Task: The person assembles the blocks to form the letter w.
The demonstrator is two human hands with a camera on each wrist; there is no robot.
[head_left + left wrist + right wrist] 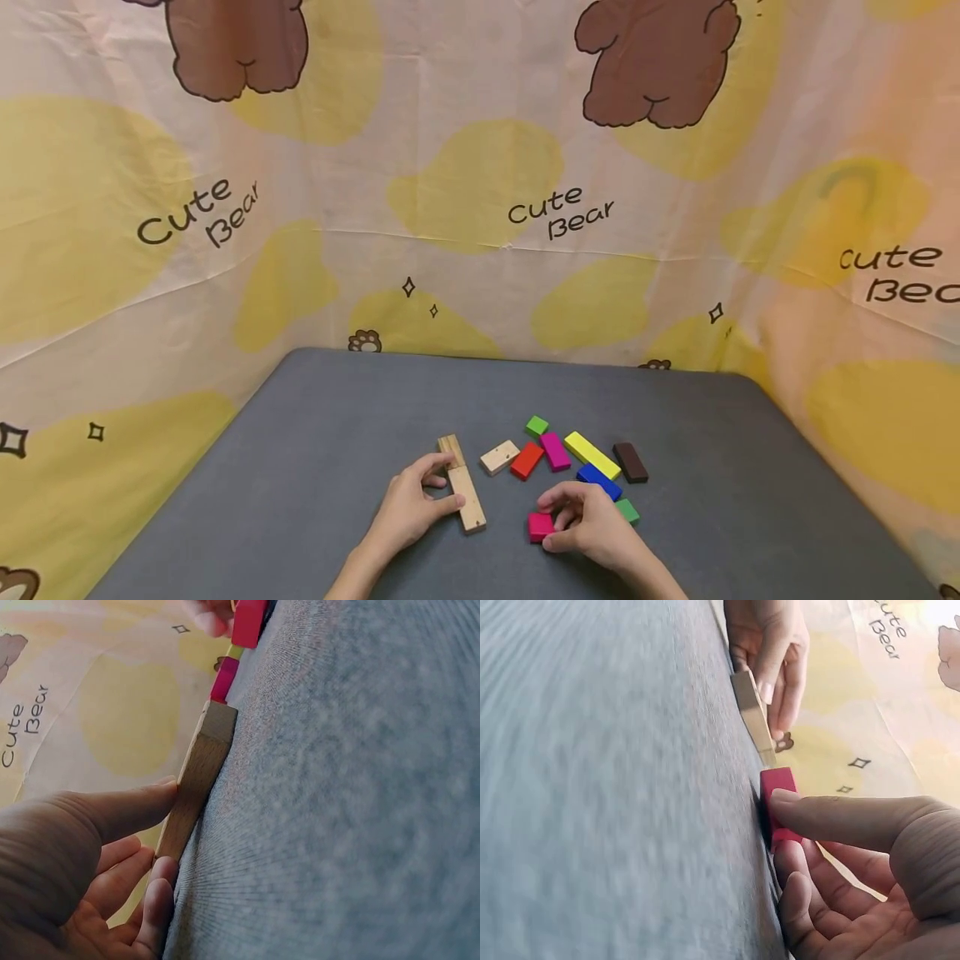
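Note:
My left hand (pixel 441 493) rests on the grey table (pixel 300 467), thumb and curled fingers holding a long plain wooden block (pixel 467 497) that lies flat. The left wrist view shows the thumb (pixel 142 802) against that block (pixel 199 776). A shorter wooden block (pixel 451 448) touches its far end. My right hand (pixel 557 523) pinches a crimson block (pixel 537 527) lying on the table; in the right wrist view the thumb (pixel 832 817) lies over the crimson block (pixel 776 784) with the fingers beneath.
Beyond the hands lie loose blocks: pale wood (pixel 499 457), red (pixel 527 460), magenta (pixel 556 451), small green (pixel 536 426), yellow (pixel 592 454), dark brown (pixel 630 462), blue (pixel 599 481), green (pixel 627 510). A bear-print cloth (pixel 480 208) walls the table.

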